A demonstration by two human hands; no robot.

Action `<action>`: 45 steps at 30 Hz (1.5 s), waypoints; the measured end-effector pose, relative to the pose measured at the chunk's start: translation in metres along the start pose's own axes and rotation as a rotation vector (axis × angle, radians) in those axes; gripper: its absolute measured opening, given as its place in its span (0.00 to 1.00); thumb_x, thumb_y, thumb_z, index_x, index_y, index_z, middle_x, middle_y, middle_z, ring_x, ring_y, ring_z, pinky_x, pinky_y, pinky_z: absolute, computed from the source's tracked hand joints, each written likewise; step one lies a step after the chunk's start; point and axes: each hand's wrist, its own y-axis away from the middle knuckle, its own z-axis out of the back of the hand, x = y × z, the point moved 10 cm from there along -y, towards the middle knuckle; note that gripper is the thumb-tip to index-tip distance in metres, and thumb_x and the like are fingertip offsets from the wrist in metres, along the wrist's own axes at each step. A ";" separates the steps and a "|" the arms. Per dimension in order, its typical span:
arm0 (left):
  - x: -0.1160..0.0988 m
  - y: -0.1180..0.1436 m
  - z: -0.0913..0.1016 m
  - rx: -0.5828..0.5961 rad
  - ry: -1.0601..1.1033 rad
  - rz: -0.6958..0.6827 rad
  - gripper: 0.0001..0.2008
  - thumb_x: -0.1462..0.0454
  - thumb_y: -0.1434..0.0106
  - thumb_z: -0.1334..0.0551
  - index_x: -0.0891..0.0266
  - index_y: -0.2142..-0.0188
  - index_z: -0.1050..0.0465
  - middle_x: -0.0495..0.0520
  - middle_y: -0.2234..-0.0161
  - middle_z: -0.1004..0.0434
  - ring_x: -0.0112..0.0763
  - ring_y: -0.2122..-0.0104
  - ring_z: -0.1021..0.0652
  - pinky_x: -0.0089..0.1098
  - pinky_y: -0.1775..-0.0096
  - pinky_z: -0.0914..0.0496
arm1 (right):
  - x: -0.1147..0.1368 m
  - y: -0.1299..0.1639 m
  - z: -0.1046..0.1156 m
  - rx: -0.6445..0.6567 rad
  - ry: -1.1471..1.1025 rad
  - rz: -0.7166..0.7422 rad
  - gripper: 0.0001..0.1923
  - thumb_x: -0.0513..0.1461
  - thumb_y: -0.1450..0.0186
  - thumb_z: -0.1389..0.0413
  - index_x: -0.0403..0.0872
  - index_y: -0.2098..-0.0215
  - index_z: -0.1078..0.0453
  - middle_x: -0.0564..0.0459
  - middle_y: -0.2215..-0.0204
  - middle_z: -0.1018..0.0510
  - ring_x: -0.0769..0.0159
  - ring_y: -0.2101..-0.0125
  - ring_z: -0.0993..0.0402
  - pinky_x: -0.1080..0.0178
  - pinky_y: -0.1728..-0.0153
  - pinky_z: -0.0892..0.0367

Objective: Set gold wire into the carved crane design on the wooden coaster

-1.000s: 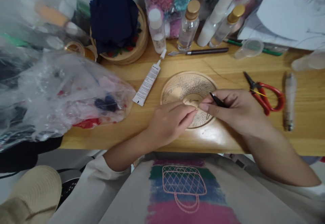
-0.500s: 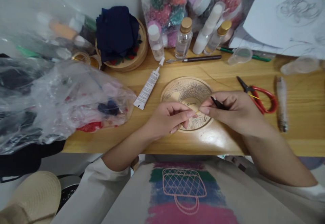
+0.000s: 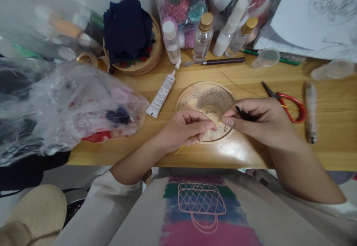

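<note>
Yellow wire newly trailing (thin), hands pinching, round engraved wooden disc

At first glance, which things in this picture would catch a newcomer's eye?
First, the two hands meeting at the table's middle: the left hand pinches a thin yellow strand, and the right hand grips a slim black tool, both over a round engraved wooden disc. Next, the red-handled scissors to the right and the crumpled plastic bag on the left.
</note>
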 end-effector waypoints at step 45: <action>0.000 -0.001 0.003 -0.045 -0.041 -0.073 0.08 0.62 0.47 0.30 0.65 0.71 0.24 0.39 0.88 0.35 0.14 0.89 0.39 0.19 0.87 0.48 | 0.005 0.006 0.002 -0.050 0.176 0.078 0.09 0.43 0.44 0.32 0.48 0.74 0.25 0.57 0.80 0.26 0.72 0.78 0.34 0.68 0.78 0.39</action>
